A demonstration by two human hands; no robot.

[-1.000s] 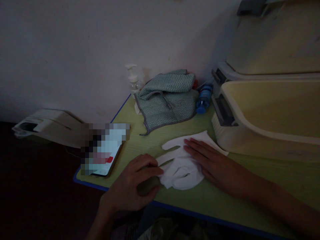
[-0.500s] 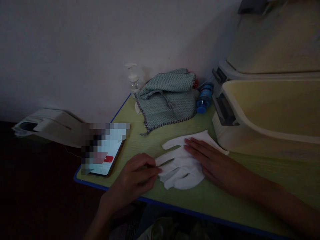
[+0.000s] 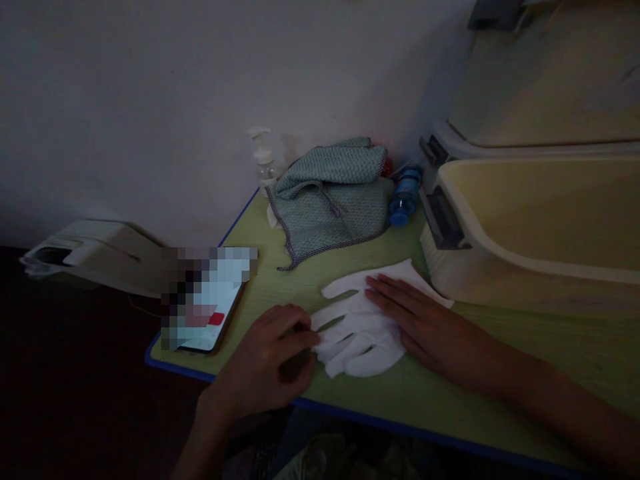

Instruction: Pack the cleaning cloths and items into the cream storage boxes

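Glove (image 3: 357,327) on table (image 3: 450,393), phone (image 3: 207,313) leftward

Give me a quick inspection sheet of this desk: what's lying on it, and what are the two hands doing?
Surface: green table with a blue edge, dimly lit.
Things in hand: white glove lying flat, its fingers pointing left.
Clutter: phone with a lit screen at the near left corner; grey-green cloth, pump bottle and blue bottle at the back by the wall.
Grips: right hand open, flat on the glove; left hand curled at the glove's fingertips, touching them; whether it pinches them cannot be told.
Cables: nothing seen.
Surroundings: pale wall; stacked cream tubs at the right; pale device left of the table.
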